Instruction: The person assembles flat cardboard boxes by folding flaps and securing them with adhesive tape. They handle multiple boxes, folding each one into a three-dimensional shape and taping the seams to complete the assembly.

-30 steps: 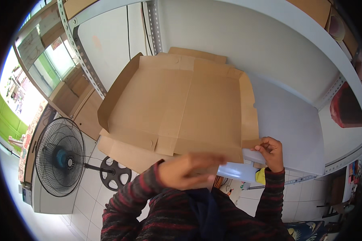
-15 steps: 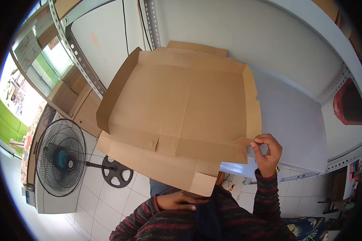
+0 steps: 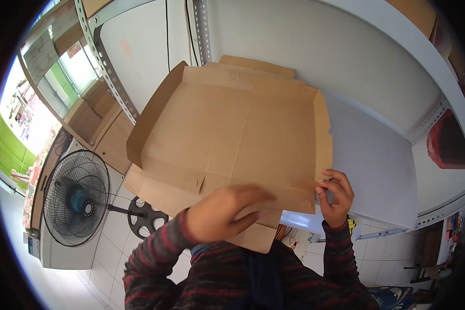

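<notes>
A brown cardboard box blank [image 3: 191, 124], partly folded, lies on the grey shelf [image 3: 372, 155] in front of me. Its left side flap stands up, and its right side flap [image 3: 323, 137] is raised too. At the near right corner my right hand [image 3: 337, 196] pinches the cardboard edge between thumb and fingers. My left hand [image 3: 227, 209] hovers over the near flap, fingers stretched forward and thumb apart, smeared by motion. It holds nothing and hides part of that flap. Below it, the long front panel [image 3: 256, 242] hangs over the shelf's edge toward my body.
A black standing fan [image 3: 77, 199] is on the left, its round base on the tiled floor. Perforated metal posts [image 3: 106, 67] frame the shelf. A red item [image 3: 449, 139] is at the far right. Glass-fronted cabinets stand at the upper left.
My left hand has risen from the front panel's edge and moved forward over the near flap. The small corner tab by my right hand is now folded further inward.
</notes>
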`<state>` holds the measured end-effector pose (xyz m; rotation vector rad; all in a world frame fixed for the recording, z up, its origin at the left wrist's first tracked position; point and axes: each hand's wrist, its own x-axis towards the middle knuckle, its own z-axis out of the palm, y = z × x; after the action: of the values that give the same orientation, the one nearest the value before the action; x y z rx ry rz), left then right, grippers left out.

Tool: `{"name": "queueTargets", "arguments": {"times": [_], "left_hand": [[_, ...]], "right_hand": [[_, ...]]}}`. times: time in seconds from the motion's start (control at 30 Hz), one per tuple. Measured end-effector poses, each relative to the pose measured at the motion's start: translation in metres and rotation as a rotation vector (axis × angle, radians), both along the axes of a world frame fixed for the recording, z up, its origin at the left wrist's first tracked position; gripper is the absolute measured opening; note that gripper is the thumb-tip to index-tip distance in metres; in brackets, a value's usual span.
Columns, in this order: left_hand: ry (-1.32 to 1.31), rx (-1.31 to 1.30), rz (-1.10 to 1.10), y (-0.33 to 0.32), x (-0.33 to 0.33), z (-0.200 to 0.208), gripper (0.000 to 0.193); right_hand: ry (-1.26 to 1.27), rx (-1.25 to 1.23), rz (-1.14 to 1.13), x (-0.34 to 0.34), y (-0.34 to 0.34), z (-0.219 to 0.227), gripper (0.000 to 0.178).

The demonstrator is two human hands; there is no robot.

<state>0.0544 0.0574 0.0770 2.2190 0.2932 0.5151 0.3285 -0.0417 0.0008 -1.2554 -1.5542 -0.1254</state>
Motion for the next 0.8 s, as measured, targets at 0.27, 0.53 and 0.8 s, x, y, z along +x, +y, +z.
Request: {"name": "queueTargets", "arguments": {"times": [0.27,0.53,0.8], "left_hand": [[-0.132,0.264,0.061,0.024,0.105,-0.052,0.022],[-0.179,0.232,0.116,0.027,0.1,-0.056,0.009],[-0.251,0.151,0.073,0.03,0.096,-0.055,0.008]], "right_hand": [[-0.053,0.023,-0.054,0.002,-0.005,-0.005,0.02],[-0.47,0.059,-0.187,-0.026,-0.035,-0.019,0.024],[-0.632,0.135,-0.171,-0.028,-0.033,-0.014,0.017]]}}
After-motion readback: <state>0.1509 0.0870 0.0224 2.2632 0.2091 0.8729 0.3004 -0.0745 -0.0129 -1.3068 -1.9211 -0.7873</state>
